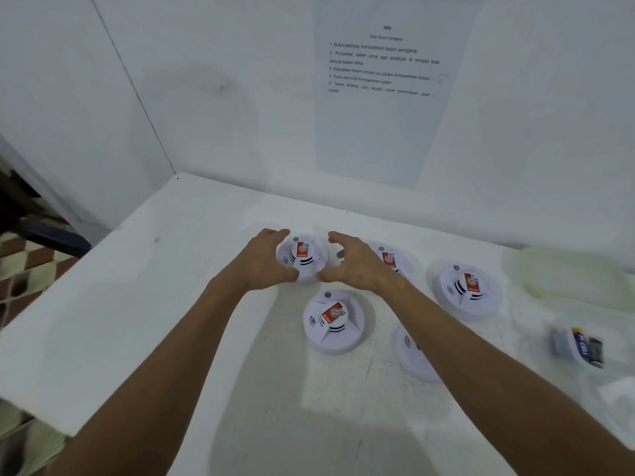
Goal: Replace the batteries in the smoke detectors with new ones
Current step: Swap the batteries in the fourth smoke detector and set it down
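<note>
Several white round smoke detectors with red stickers lie on a white table (171, 304). My left hand (266, 261) grips the farthest smoke detector (304, 257), fingers over its far rim and thumb at its near rim. My right hand (355, 264) curves beside the same detector, thumb touching its near rim, fingers a little off its right side. Another detector (333, 321) sits just in front of it. One more detector (467, 292) lies to the right. Two others (400, 261) (410, 355) are partly hidden by my right hand and forearm. A pack of batteries (579, 345) lies at the right.
A translucent plastic container (567, 273) stands at the back right. A white packet (618, 393) lies near the right edge. A printed instruction sheet (381, 63) hangs on the wall behind. The table's left edge drops to a tiled floor (24, 266).
</note>
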The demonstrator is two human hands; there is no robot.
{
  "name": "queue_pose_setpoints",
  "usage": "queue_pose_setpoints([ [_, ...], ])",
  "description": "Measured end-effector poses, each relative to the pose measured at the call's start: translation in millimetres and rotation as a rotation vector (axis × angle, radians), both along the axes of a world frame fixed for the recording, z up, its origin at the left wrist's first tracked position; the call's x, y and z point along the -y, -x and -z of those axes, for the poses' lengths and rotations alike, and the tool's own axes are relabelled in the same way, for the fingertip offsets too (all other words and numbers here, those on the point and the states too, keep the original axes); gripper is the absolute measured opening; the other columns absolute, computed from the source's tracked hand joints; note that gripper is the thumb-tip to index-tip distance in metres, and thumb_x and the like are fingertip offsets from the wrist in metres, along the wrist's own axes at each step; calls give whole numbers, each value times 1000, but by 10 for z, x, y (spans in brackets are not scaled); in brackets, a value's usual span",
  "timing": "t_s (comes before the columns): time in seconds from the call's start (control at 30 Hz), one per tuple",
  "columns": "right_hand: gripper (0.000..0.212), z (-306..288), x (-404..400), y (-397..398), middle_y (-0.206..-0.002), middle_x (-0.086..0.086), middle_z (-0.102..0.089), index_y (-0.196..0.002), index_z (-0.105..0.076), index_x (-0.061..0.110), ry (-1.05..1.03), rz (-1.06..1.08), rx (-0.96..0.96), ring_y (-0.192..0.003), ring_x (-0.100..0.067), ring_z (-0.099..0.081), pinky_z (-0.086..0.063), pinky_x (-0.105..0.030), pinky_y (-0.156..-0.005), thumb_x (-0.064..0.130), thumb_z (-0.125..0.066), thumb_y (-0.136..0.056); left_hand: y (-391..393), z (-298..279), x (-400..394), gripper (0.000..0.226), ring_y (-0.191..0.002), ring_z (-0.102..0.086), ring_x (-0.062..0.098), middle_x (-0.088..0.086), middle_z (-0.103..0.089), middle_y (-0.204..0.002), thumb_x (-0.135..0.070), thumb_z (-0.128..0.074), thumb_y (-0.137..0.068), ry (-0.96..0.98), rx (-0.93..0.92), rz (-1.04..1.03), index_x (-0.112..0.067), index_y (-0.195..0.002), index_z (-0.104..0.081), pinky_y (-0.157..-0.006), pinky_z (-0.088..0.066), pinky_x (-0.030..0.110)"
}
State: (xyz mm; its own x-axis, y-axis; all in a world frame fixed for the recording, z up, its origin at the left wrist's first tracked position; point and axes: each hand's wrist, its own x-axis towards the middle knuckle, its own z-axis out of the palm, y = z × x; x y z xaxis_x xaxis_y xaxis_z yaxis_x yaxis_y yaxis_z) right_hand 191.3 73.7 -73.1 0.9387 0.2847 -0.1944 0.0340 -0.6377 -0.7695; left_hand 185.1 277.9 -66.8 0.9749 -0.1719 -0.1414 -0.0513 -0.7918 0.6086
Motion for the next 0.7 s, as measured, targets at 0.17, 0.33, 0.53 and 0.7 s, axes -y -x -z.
queue_pose_setpoints([
  [0.17,95,-248,525,201,-151,2,-40,-152,-31,17,14,83,141,-126,-16,-46,-39,-23,-94,24,-85,-75,-27,-222,496,85,-121,-49,15,-3,-41,-144,-34,-78,-77,35,71,128,-20,-148,-33,-91,-40,23],
  [0.33,106,-199,1033,332,-157,0,-33,-153,-24,18,161,140,41,-140,-21,-36,-35,-40,-114,32,-88,-69,-114,-241,1032,90,-128,-45,18,-2,-39,-147,-35,-82,-73,-40,-67,273,-20,-147,-33,-99,-41,30],
  [0.53,112,-6,1055,277,-155,-4,-34,-153,-25,14,179,121,-23,-144,-24,-32,-32,-39,-116,29,-91,-64,-194,-31,1240,48,-83,-59,20,0,-61,-94,-32,-88,-61,-119,-107,352,-15,-94,-57,-64,-45,25],
  [0.7,110,143,1083,203,-132,-5,-54,-135,-45,13,236,119,-38,-124,-27,-51,-46,-40,-100,55,-83,-40,-213,39,1230,45,-83,-66,22,4,-69,-92,-27,-89,-58,-56,-122,333,-11,-94,-66,-71,-52,32],
])
